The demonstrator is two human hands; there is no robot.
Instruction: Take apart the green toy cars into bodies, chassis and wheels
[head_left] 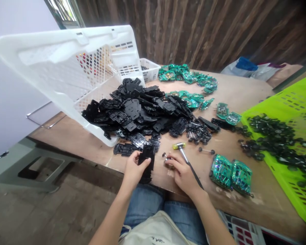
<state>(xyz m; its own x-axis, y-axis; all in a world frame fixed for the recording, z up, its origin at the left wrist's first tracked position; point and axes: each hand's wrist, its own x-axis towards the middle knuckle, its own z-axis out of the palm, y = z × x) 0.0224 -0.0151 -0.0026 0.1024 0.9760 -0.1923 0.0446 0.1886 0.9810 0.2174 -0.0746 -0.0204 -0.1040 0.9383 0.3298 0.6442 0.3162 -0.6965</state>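
Note:
My left hand [135, 167] grips a black plastic toy car chassis [147, 162] at the table's near edge, thumb on top. Just to the right, my right hand [180, 169] has its fingers closed on a small wheel axle [164, 156]; part of it is hidden by the fingers. Beside that hand a small hammer [184, 153] with a yellow-tipped head lies on the table, its dark handle running under or behind the wrist. A loose wheel axle [206, 150] lies further right. Two shiny green toy car bodies [231, 174] sit side by side to the right.
A tipped white basket [91, 117] spills a large heap of black chassis [140, 105] over the table. Several wheel axles [199, 132] form a small pile. Green car bodies [186, 73] lie at the back. A lime-green basket [277, 166] with wheel axles leans at the right.

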